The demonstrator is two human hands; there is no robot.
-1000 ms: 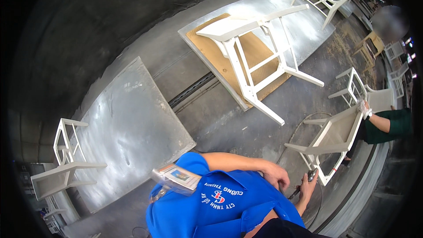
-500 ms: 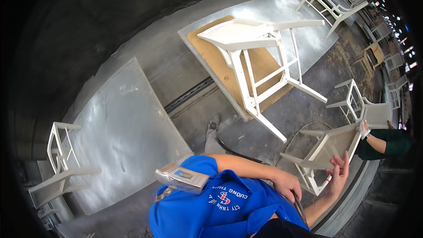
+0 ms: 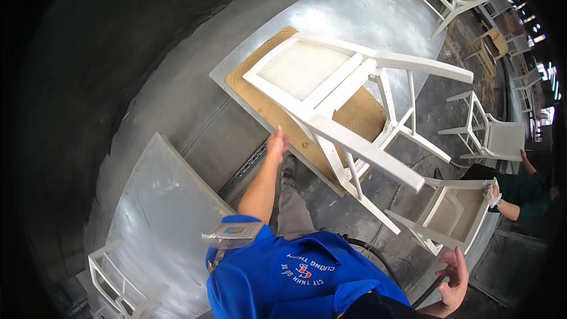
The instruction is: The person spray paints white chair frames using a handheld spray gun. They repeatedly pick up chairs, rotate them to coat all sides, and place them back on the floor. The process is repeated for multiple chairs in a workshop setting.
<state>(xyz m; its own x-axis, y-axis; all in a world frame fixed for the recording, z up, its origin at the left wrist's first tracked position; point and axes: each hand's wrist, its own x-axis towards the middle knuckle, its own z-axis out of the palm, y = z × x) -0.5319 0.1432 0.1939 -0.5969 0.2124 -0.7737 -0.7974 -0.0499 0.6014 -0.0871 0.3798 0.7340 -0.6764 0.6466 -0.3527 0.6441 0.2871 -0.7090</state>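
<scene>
A white chair (image 3: 378,136) with a pale woven panel (image 3: 304,70) lies tipped over on a brown cardboard sheet (image 3: 277,109), its long legs pointing right and toward me. My left arm reaches forward; my left hand (image 3: 277,145) is beside the cardboard's near-left edge, fingers loosely apart, with nothing visible in it. Low on the right, my right hand (image 3: 453,280) is raised with its fingers spread and half bent, holding nothing. Just beyond it is another white chair (image 3: 446,212), on which a co-worker's gloved hand (image 3: 491,194) rests.
Under the cardboard is a grey metal-topped platform (image 3: 348,0); another panel (image 3: 171,201) stands at left. A chain track (image 3: 243,168) runs between them. A black hose (image 3: 378,255) trails past my side. More white chairs (image 3: 502,139) line the right. The co-worker's dark green sleeve (image 3: 514,192) shows there.
My left hand has gone from my waist near the hose out to the cardboard's edge. The chair has turned, so its woven panel shows more fully. My right hand appears lower in view.
</scene>
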